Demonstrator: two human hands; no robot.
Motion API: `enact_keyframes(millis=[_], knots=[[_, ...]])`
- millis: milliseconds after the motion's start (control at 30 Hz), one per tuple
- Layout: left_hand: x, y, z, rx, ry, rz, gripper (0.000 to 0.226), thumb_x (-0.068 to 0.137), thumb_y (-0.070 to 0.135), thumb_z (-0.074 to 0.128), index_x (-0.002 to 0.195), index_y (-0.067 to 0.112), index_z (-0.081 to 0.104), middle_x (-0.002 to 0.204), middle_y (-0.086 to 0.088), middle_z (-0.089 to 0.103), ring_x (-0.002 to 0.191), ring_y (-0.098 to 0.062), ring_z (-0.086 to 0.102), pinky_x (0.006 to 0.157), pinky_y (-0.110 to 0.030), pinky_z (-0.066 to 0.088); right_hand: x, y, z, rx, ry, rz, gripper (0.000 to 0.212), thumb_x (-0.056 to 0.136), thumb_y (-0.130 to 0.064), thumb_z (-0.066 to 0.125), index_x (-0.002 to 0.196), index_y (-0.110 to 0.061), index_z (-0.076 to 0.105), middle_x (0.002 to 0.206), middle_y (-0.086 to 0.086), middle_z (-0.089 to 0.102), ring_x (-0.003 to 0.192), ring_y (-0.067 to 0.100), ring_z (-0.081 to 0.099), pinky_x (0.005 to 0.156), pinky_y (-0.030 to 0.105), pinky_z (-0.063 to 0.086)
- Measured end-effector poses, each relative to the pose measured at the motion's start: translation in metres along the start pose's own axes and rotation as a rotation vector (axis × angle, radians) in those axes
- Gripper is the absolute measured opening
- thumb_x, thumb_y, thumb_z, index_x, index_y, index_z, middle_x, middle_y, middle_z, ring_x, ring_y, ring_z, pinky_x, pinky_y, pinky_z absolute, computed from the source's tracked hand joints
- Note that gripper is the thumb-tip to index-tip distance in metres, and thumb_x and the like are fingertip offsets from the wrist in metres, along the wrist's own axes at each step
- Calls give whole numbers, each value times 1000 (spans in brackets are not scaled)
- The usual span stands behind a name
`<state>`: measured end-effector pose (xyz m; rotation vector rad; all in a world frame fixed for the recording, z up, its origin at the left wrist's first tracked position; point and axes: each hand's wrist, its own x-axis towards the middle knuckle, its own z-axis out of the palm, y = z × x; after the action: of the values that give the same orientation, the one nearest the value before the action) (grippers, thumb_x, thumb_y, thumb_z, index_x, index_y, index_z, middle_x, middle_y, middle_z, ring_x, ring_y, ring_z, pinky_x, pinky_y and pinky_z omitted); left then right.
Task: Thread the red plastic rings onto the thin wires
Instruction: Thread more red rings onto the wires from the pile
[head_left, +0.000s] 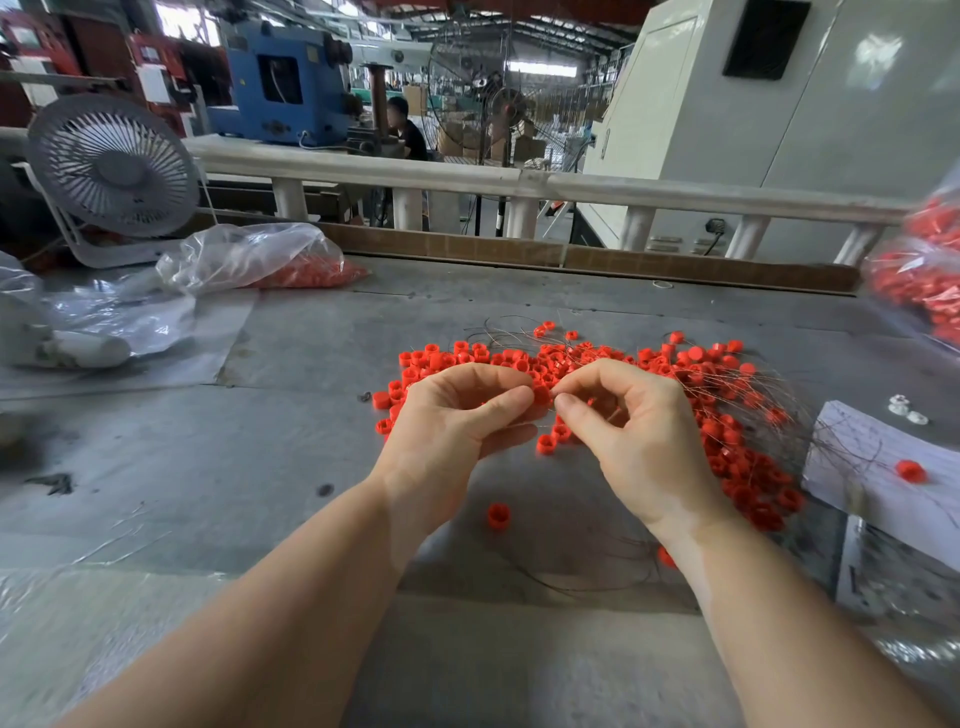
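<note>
Your left hand (457, 415) pinches a light, hard red ring (541, 393) while your right hand (631, 421) at 3 o'clock pinches the bendy thin wire (779, 387), so hold its tip.

rings (691, 364) lie on the table (311, 467) behind and right of the fingers (511, 400); wires (769, 395) right; bag (249, 257) far left behind.

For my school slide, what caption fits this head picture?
Two hands, left and right, thread a red ring onto thin wire above a pile of rings.
</note>
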<state>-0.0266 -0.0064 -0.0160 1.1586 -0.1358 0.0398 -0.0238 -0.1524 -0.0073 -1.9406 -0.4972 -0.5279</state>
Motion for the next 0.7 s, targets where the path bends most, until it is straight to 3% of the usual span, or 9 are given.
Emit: enact_keyframes(millis=[200,700], knots=[[0,2,1,-84,-6,3,15,62,5,65,77,2,65,72,-10,70,70,-18,69,74,-26,57,0,-1,0,8,-13,3,17,82,-4,66,69,-15,66,58,-5,60,50,0,54,53,10,41],[0,3,3,-166,17,-52,14,64,3,63,78,1,64,69,-8,69,67,-15,69,68,-21,57,1,-4,-1,73,-41,18,19,80,3,67,69,-12,65,59,-5,61,51,0,54,55,14,45]])
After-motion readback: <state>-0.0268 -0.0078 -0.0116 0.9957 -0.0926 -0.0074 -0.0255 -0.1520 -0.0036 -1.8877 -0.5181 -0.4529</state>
